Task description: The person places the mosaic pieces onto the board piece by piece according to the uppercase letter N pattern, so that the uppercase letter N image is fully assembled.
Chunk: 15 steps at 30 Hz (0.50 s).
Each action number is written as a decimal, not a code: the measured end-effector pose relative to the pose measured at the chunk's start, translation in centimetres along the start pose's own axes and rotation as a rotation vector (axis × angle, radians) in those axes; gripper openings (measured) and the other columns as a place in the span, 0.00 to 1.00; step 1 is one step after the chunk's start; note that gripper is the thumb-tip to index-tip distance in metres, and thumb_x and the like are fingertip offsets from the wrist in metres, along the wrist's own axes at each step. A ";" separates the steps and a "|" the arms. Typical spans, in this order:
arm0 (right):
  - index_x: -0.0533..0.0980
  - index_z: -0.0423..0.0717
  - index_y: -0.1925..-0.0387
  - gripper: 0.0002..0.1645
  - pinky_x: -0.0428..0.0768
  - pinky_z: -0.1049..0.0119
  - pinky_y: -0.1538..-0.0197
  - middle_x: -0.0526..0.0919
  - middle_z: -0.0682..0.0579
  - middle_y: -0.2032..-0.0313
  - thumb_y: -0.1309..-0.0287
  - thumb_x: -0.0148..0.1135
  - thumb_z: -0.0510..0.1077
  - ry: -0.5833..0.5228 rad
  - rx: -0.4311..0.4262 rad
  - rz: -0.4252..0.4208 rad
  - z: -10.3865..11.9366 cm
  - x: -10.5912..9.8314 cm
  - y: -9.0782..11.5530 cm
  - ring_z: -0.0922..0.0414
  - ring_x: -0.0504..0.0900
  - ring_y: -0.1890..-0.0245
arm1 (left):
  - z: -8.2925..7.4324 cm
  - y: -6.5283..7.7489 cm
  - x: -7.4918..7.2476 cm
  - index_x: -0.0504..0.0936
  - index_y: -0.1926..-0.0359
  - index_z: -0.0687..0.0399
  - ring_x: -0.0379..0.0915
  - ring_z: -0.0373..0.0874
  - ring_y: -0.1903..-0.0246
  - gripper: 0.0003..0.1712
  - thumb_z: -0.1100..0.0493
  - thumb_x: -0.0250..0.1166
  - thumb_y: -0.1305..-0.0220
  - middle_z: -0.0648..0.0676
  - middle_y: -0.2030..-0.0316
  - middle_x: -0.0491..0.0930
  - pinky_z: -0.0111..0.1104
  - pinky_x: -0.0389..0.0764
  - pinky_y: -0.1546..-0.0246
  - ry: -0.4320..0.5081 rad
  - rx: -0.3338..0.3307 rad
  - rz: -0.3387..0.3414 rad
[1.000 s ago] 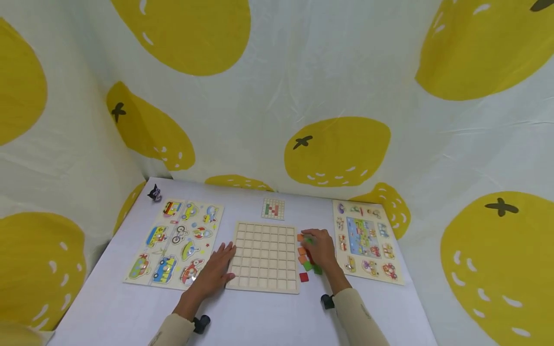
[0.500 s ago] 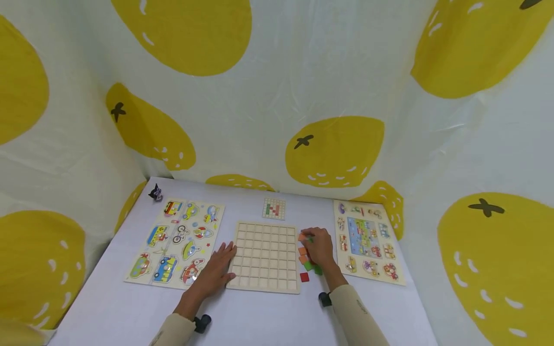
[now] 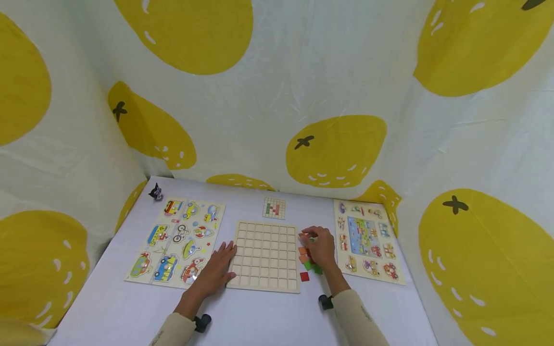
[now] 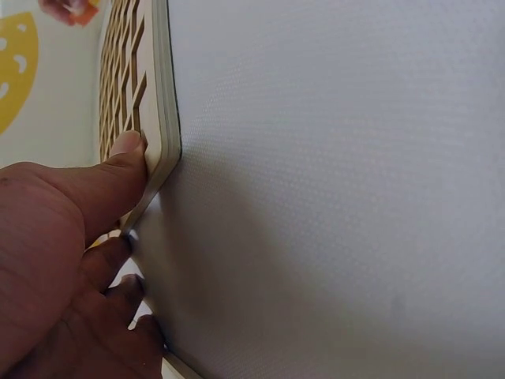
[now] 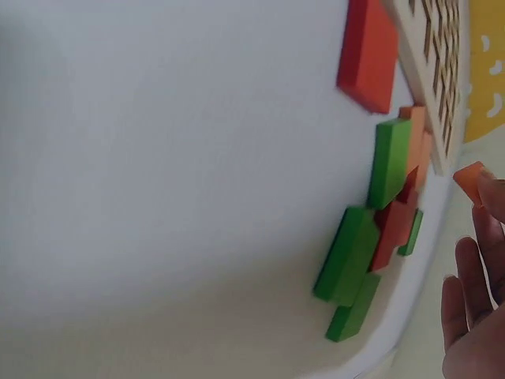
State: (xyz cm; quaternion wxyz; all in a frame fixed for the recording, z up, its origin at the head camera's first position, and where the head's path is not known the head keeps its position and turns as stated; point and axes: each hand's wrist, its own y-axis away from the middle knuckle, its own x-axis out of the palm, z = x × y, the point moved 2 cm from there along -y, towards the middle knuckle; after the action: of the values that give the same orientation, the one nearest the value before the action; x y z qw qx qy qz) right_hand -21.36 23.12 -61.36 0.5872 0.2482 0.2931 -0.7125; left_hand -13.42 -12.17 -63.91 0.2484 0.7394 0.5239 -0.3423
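A pale wooden board [image 3: 265, 254] with a grid of square recesses lies in the middle of the table. My left hand [image 3: 215, 271] rests at its left edge with fingers spread, the thumb [image 4: 126, 158] lying on the rim near a corner. Right of the board, my right hand [image 3: 321, 246] is over a loose group of square tiles. Its thumb and fingertips pinch an orange tile [image 5: 469, 182], raised off the table in the right wrist view. Below lie green tiles [image 5: 347, 253], a separate red tile [image 3: 305, 276] and more orange ones [image 3: 302, 251], partly hidden by the hand.
A small gridded card [image 3: 274, 208] with a green and red pattern lies behind the board. Picture puzzles with vehicles [image 3: 177, 245] and other small figures [image 3: 368, 240] flank it left and right. A small dark figurine [image 3: 156, 192] stands at the back left corner.
The right hand has picked up the orange tile from the far end of the group and raised it slightly. The left hand stays at the board's edge.
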 end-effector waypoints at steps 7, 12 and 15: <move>0.88 0.56 0.57 0.09 0.70 0.63 0.58 0.87 0.56 0.68 0.39 0.78 0.43 -0.058 0.004 -0.013 1.9 1.3 1.1 0.52 0.79 0.59 | 0.0 0.1 0.0 0.61 0.18 0.60 0.46 0.65 0.16 0.48 0.64 0.74 0.35 0.62 0.17 0.57 0.61 0.51 0.17 0.006 0.011 -0.020; 0.88 0.57 0.60 0.08 0.69 0.63 0.60 0.87 0.57 0.69 0.40 0.78 0.44 -0.069 0.016 0.018 3.2 2.8 1.9 0.55 0.77 0.62 | -0.1 0.2 0.0 0.61 0.18 0.60 0.46 0.64 0.16 0.48 0.63 0.74 0.34 0.61 0.17 0.56 0.61 0.52 0.17 -0.002 0.010 -0.011; 0.88 0.56 0.61 0.07 0.71 0.64 0.61 0.87 0.56 0.70 0.41 0.79 0.43 -0.071 0.005 0.035 3.6 3.7 2.2 0.56 0.77 0.62 | -0.1 0.1 0.0 0.60 0.18 0.60 0.45 0.64 0.16 0.48 0.63 0.73 0.34 0.61 0.16 0.56 0.61 0.52 0.17 -0.008 0.012 -0.006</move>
State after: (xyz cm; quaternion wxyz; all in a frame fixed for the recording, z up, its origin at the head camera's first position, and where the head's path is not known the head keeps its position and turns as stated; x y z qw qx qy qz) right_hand -19.92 17.67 -61.65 0.6090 0.2293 0.2659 -0.7112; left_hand -13.30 -12.13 -63.79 0.2448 0.7378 0.5231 -0.3493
